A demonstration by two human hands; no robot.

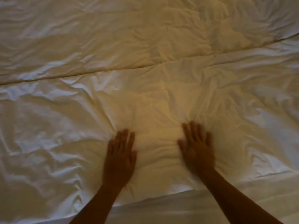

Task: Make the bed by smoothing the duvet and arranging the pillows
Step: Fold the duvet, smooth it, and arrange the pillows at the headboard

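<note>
Both bare forearms come up from 6 o'clock, palms down. Left hand lies flat on the duvet, fingers straight and together, gripping nothing. Right hand, at 3 o'clock of it, presses flat too, fingers slightly spread, cloth bunched between them. Duvet fills the view, rumpled; a long fold crosses toward 12 o'clock.

White duvet fills view, wrinkled, long seam running 9 to 2 o'clock. L hand & R hand flat on it at 6 o'clock, fingers straight, fabric bunched btwn them.
</note>
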